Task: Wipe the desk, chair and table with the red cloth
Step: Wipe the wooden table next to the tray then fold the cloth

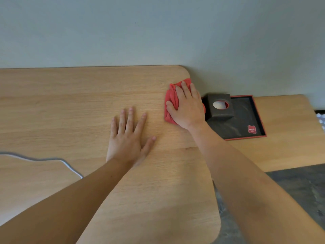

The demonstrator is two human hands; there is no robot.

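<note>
My right hand [187,110] presses flat-fingered on the bunched red cloth [171,99] at the far right corner of the desk [70,103], probably to wipe along its edge, while my left hand [128,138] lies spread on the wood, likely bracing my reach.

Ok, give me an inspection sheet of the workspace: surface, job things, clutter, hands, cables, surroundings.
Surface: light wooden desk with rounded corners.
Job's things: red cloth, bunched on the desk near its far right corner.
Clutter: dark tissue box standing in a black, red-rimmed tray on the adjoining wooden top to the right.
Hands: right hand presses flat on the red cloth; left hand rests flat on the desk, holding nothing.
Cables: one grey cable lies across the desk's left side.
Surroundings: plain grey-green wall behind; dark mottled surface at lower right.
</note>
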